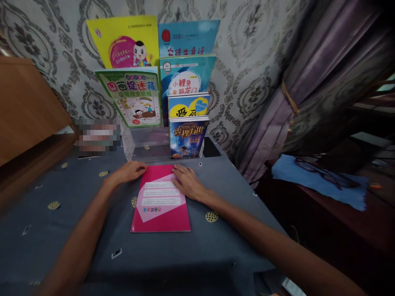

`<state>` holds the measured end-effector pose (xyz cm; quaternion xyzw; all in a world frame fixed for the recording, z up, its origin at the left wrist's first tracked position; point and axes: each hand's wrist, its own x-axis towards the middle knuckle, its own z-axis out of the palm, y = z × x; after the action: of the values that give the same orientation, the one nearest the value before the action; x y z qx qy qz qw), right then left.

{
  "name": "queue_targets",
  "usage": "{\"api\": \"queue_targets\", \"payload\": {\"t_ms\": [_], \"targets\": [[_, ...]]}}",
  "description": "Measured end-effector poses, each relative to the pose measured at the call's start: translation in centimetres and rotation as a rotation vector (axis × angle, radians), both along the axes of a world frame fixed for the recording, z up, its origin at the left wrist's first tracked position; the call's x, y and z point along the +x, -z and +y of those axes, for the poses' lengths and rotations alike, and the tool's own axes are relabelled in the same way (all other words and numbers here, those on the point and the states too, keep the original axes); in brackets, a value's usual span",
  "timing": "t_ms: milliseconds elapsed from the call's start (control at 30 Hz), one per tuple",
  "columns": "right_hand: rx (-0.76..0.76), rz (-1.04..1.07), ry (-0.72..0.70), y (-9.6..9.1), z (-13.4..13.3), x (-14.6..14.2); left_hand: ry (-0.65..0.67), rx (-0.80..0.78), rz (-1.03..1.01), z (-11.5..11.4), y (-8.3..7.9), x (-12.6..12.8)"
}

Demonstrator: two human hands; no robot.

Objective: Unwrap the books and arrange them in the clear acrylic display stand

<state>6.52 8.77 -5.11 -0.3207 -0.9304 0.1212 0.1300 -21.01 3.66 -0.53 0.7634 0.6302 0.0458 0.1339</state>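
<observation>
A pink book [165, 222] lies flat on the cloth-covered table, its printing upside down to me. At its far left corner is my left hand [131, 172], fingers close together and pinching the edge. My right hand [189, 183] rests on the far right part of the cover, fingers stretched out and slightly apart. Just beyond the book stands a clear book stand [143, 150]. Its right side holds a dark blue book [188, 137], with a yellow-and-blue book [189, 105] and teal book [203, 68] behind. On the left, a green book [138, 98] leans before a tall yellow book [123, 31].
Patterned wallpaper [249, 41] rises behind the stand. A dark flat object [211, 147] lies right of the stand, and a blurred-out item [98, 135] is at left near a wooden panel [27, 102]. Glasses [324, 172] rest on a blue cloth [286, 170] beyond the purple curtain [311, 82].
</observation>
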Motion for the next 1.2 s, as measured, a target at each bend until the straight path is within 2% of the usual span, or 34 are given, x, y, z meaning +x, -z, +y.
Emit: {"api": "queue_targets", "payload": {"t_ms": [100,233,333,433,700,1000,1200], "targets": [[0.0,0.033,-0.076,-0.7,-0.6,-1.8,-0.004,0.007,0.058,-0.1,-0.1,0.5],[-0.055,0.071,-0.162,-1.3,-1.4,-6.0,0.005,-0.007,0.058,-0.2,-0.3,0.7],[-0.091,0.058,-0.184,-1.0,-1.5,-8.6,0.018,-0.007,0.044,-0.2,-0.3,0.6],[-0.088,0.052,-0.183,-0.4,-1.3,-9.6,0.012,-0.004,0.032,-0.2,-0.2,0.5],[-0.034,-0.014,-0.172,-0.2,-1.3,-7.9,-0.009,-0.017,0.038,-0.1,-0.1,0.5],[-0.027,-0.038,-0.09,-0.5,-0.7,-2.2,-0.004,0.008,0.019,0.1,0.6,-0.4],[-0.021,-0.012,-0.088,0.0,0.0,-0.3,0.017,0.008,-0.037,0.2,0.8,-0.3]]}}
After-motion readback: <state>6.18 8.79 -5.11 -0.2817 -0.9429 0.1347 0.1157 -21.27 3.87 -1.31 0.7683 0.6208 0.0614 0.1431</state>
